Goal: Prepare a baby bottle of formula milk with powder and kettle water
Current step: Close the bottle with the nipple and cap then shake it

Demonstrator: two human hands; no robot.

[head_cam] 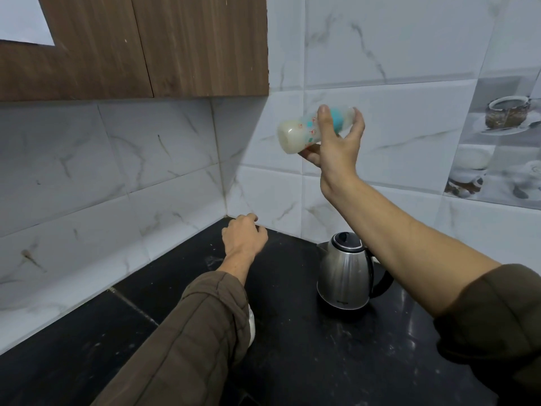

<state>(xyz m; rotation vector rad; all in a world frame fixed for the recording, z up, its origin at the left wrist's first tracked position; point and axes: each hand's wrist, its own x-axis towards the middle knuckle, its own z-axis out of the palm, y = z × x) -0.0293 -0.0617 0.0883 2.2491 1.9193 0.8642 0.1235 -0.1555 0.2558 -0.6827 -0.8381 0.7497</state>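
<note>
Both arms wear olive-brown quilted sleeves with stitched ribs. The left sleeve [187, 341] reaches nearly to the wrist, bunched in folds. The right sleeve [494, 320] is pushed up past the elbow, leaving the forearm bare. Both hands are bare.

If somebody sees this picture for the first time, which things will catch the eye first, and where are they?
First comes the baby bottle, holding milky liquid, tipped on its side and gripped by the right hand high before the tiled wall. Below it, a steel kettle stands on the black counter. The left hand rests near the counter's back corner.
</note>
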